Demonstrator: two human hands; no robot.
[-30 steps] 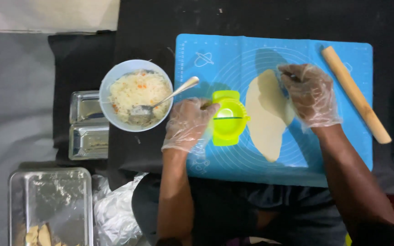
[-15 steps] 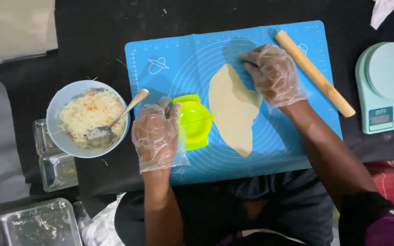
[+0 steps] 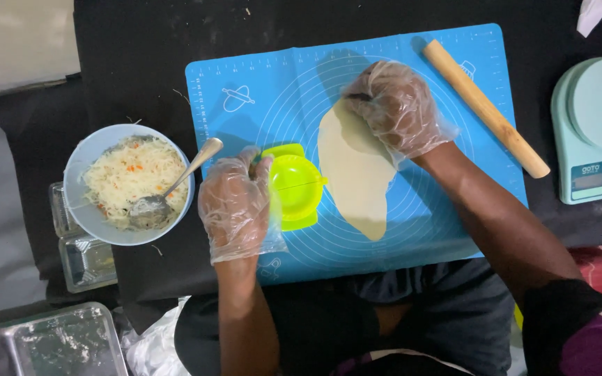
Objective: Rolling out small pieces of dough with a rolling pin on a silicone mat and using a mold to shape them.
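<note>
We look straight down on a black tabletop [image 3: 141,63] with a blue mat [image 3: 259,83] laid across its middle.

Left hand [image 3: 235,205], in a clear glove, lies on the mat's left part. Its fingertips touch the left edge of the green mould [image 3: 295,186], thumb at the top corner; the grip looks loose, resting against the mould rather than clenched round it. The mould lies flat and open on the mat, just left of the dough, their edges nearly touching.

Right hand [image 3: 393,108], also gloved, sits on the top end of the dough [image 3: 357,177]. Fingers curl over that edge; we cannot tell whether they pinch it or only press on it. The dough is a pale, flat, long oval sheet, lying on the mat's centre, its lower end pointing toward the person.

A wooden pin [image 3: 485,108] lies slantwise on the mat's upper right corner, apart from the right hand. Beyond the mat to the right stands a pale green scale [image 3: 597,129], its platform bare.

Left of the mat sits a blue bowl [image 3: 81,157] holding shredded white filling [image 3: 130,174] with orange flecks. A spoon [image 3: 168,191] rests in it, handle slanting up over the rim toward the left hand, near it but not touching. Below the bowl sit small metal tins [image 3: 85,261], and at the bottom left corner a larger metal tray [image 3: 50,345] with smears of flour.
</note>
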